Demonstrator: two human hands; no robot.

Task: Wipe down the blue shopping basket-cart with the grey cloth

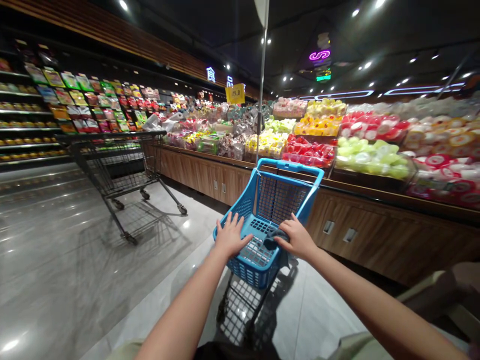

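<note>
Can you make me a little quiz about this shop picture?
1. True or false: both hands rest on the blue cart.
2. Which hand holds a dark cloth? A) left hand B) right hand
3. What stands alone on the floor to the left?

Key:
1. True
2. B
3. A dark metal trolley, away from the fruit display counter.

Blue plastic cart (279, 200), seemingly empty, beside produce counter (375, 235).
</note>
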